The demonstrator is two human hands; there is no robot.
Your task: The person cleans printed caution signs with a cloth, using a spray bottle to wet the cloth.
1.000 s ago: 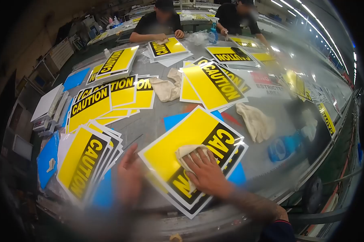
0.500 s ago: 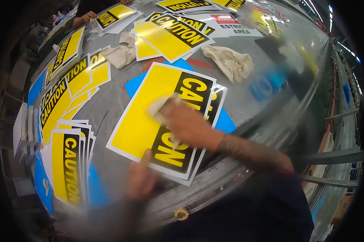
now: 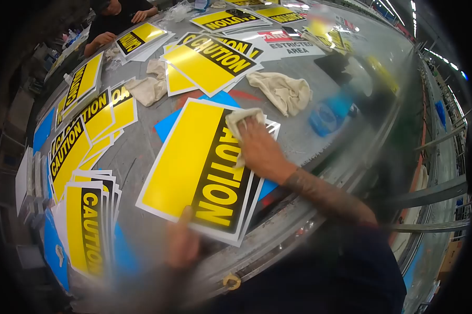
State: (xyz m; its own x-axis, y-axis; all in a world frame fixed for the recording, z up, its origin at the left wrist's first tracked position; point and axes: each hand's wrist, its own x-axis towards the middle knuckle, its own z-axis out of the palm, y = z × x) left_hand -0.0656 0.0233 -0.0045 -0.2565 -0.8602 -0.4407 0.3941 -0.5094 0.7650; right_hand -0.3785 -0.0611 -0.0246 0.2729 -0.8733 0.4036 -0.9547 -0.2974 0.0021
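Observation:
A yellow and black CAUTION sign (image 3: 178, 157) lies face up in front of me, on top of at least one more sign whose edge shows at its right. My right hand (image 3: 262, 152) presses a cream cloth (image 3: 240, 116) onto the top right of the sign, over the start of the black lettering. My left hand (image 3: 183, 243) is at the sign's lower edge, one finger stretched out onto its border; the rest of that hand is blurred. Beneath the signs a blue sheet (image 3: 164, 127) sticks out.
Stacks of CAUTION signs (image 3: 82, 230) stand at left, with more signs (image 3: 207, 60) farther back. Loose cloths (image 3: 283, 91) lie beyond the sign. A blurred bottle of blue liquid (image 3: 327, 115) is at right. Another person (image 3: 123, 18) works across the table. The metal table edge (image 3: 278, 246) runs nearest me.
My right hand has slid the cloth up and to the right, from the sign's middle to its top right. My left finger stays at the lower edge. The view has shifted slightly.

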